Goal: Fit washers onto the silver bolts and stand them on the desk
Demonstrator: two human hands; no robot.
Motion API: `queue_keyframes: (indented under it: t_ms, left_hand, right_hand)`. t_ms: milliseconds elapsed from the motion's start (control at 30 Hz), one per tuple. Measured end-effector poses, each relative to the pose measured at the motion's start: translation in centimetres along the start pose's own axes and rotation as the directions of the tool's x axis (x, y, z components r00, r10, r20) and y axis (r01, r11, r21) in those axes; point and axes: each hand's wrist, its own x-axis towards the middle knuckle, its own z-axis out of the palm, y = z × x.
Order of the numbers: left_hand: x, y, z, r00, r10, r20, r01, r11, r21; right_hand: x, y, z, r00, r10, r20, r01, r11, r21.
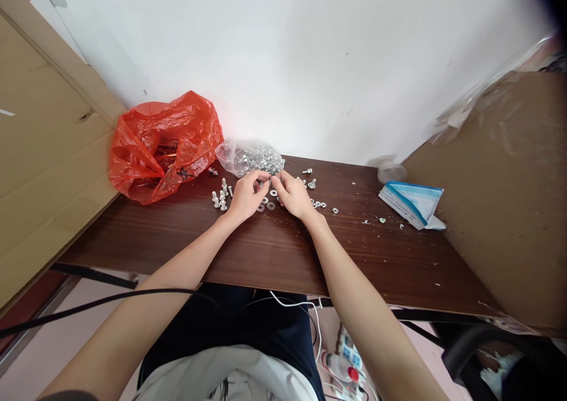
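My left hand (247,195) and my right hand (292,194) meet over the dark wooden table (283,253), fingertips pinched together on a small metal piece that I cannot make out. Flat washers (268,204) lie on the table just under the fingers. A few assembled bolts (220,198) stand left of my left hand. More bolts and washers (319,203) lie scattered right of my right hand. A clear plastic bag of metal hardware (252,157) sits just beyond both hands.
A crumpled red plastic bag (166,144) lies at the table's far left against the wall. A blue-and-white packet (411,203) rests at the right. Cardboard panels (44,170) flank both sides. Cables and a power strip (352,354) lie on the floor below.
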Motion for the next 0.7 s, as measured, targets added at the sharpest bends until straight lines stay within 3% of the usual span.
queue_keyframes:
  t_ms: [700]
  left_hand:
    - [-0.04, 0.1, -0.01, 0.999, -0.018, 0.029, 0.019, 1.0, -0.012]
  right_hand:
    - [0.0, -0.11, -0.05, 1.0, -0.009, 0.015, 0.009, 1.0, -0.01]
